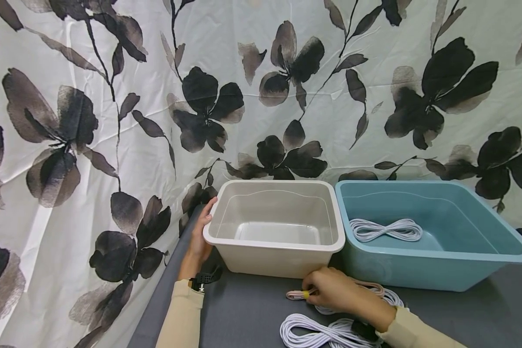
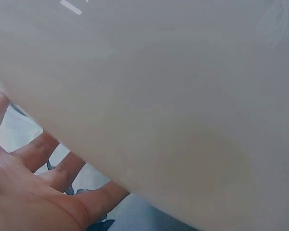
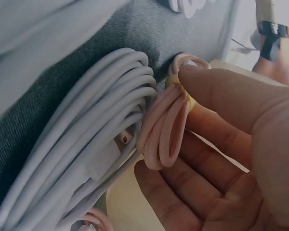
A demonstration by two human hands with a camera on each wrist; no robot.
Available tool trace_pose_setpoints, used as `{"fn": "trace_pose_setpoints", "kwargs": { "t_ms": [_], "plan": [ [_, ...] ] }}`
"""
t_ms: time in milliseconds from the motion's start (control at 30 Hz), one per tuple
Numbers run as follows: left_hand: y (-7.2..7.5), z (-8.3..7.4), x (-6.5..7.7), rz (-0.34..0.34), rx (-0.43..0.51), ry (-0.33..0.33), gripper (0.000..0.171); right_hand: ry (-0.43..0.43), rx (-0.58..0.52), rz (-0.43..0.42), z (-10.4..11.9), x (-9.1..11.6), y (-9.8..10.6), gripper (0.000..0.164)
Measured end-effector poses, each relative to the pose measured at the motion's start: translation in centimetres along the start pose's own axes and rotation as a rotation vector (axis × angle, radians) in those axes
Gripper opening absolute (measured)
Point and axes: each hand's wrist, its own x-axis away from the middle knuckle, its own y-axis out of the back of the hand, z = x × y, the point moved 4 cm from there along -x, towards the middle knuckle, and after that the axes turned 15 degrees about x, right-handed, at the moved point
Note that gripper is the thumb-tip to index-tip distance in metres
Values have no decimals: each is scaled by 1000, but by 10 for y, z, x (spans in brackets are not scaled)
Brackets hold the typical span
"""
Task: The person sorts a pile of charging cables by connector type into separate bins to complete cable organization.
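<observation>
Right hand [image 1: 337,290] is pinching a coiled pink cable [image 3: 156,137] at its yellow band [image 1: 306,294], just in front of a beige bin [image 1: 269,260]. Left hand [image 1: 198,244], fingers extended, is resting against that bin's left side, a black strap [image 1: 205,279] circling its wrist. Beside the pink coil, a white cable bundle [image 3: 82,122] is showing a white connector [image 3: 103,159]; a reddish spot near it is appearing too small to read. Another white bundle [image 1: 304,333] is lying nearer the person, and a white coil [image 1: 409,230] is sitting inside the adjacent blue bin [image 1: 417,271]. A dark grey, woven-textured tabletop [image 1: 243,309] is supporting everything; behind it, creased white fabric [image 1: 156,72] printed with black and grey-brown flowers is hanging.
</observation>
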Motion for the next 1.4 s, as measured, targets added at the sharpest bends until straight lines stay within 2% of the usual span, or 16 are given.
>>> {"fn": "trace_pose_setpoints", "kwargs": {
  "t_ms": [233,567,767,1100,1267,1400],
  "plan": [
    [-1,1,0,0,-2,-4,61,9,45,-42,1,0,1,17],
    [-1,3,0,-3,-4,-8,62,-17,-41,-21,-1,4,10,16],
    [-3,4,-1,4,20,-2,61,-12,-166,-35,-2,7,16,17],
    [-3,2,-1,-8,-10,-5,61,38,-437,-50,2,10,48,17],
    [-3,2,0,-14,-6,-4,61,53,-513,-37,4,12,65,16],
    [-4,2,-1,-19,-10,-3,61,78,-545,-58,6,14,82,16]
  ]
}}
